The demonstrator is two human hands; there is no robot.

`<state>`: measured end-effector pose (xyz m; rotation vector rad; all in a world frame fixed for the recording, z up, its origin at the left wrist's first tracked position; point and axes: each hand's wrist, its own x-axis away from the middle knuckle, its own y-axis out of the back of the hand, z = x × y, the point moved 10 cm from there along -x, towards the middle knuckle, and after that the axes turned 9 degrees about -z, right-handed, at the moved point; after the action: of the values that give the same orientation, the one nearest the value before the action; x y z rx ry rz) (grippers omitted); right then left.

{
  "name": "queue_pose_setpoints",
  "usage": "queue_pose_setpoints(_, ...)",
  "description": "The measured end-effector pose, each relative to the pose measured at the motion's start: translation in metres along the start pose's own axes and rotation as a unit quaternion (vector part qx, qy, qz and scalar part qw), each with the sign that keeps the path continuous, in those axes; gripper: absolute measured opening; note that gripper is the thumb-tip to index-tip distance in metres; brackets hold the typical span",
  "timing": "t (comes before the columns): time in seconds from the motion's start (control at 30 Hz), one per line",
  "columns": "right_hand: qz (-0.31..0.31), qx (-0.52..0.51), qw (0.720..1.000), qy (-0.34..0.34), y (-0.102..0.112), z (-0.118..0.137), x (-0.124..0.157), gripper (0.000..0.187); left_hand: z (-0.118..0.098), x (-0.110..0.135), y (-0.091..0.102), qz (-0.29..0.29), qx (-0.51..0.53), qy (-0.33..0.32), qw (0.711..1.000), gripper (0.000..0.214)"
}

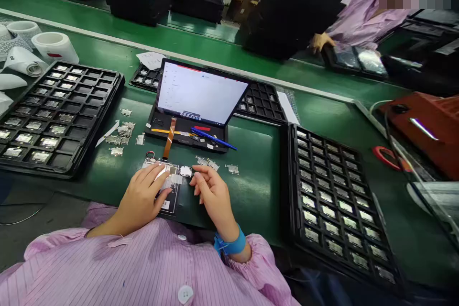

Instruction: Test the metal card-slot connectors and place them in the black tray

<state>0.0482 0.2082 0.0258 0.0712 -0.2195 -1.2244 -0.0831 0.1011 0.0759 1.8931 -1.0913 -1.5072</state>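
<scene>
My left hand (143, 196) lies on a small circuit board (171, 182) on the green mat, fingers spread and pressing down on it. My right hand (211, 196) rests at the board's right edge with its fingers curled, the tips beside a small white part (185, 170); what they pinch, if anything, is hidden. An orange flex cable (169, 139) runs from the board up to a propped tablet (199, 93) with a lit white screen. A blue pen (211, 137) lies on the tablet's base.
Black trays of small metal parts sit at left (53, 114), right (333, 201) and behind the tablet (261, 100). Loose metal parts (122, 134) lie on the mat. Tape rolls (53, 45) stand far left. Another person's hand (319, 40) works across the conveyor. Red scissors (389, 157) lie right.
</scene>
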Motion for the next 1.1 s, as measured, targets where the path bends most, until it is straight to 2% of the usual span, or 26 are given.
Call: queue_pose_setpoints(1.1, 0.0, 0.005, 1.0, 0.002, 0.0, -0.0005, -0.0008, 0.03, 0.0002, -0.0008, 0.0005, -0.007, 0.011, 0.0, 1.0, 0.034)
